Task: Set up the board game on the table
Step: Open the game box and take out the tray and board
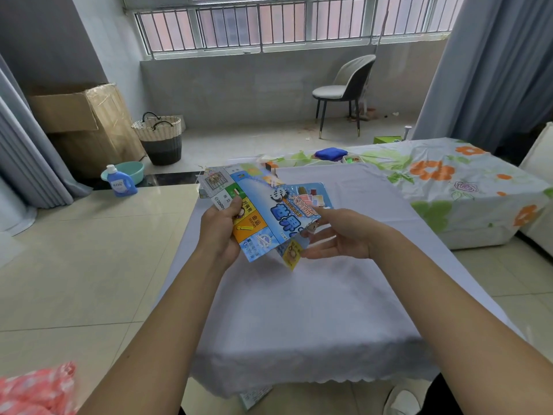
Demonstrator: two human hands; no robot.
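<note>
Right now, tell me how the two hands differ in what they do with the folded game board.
The left hand grips the folded game board at its left edge, thumb on the printed face. The right hand has straighter fingers at the board's lower right flaps; its grip is unclear. Both are bare, above the white tablecloth.
</note>
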